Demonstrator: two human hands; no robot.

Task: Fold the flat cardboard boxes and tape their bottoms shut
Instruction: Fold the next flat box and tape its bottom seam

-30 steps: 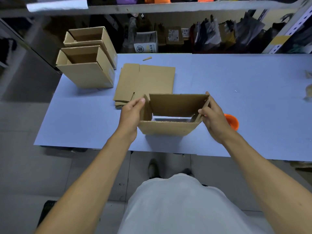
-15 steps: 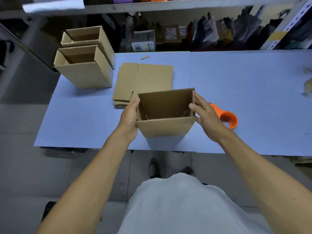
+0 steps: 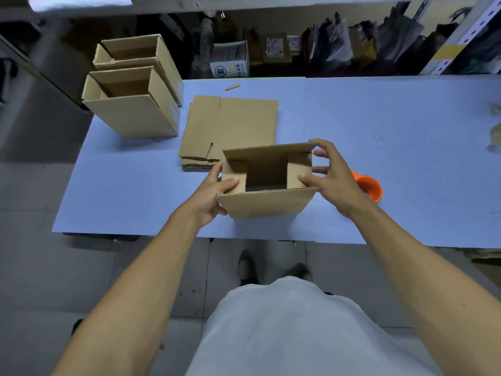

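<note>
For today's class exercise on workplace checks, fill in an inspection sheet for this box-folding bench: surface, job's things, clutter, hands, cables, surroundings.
Surface: blue table, flat, bare toward the right.
Job's things: open box near the front edge, two small flaps folded inward; stack of flat cardboard behind it; two folded boxes at the far left corner; orange tape dispenser partly hidden behind the right hand.
Clutter: cardboard scrap near the far edge.
Hands: left hand grips the box's left side, thumb on a flap; right hand at the right side, thumb on the other flap.
Cables: nothing seen.
Surroundings: shelf with a printed carton and bags behind the table; tiled floor.
</note>
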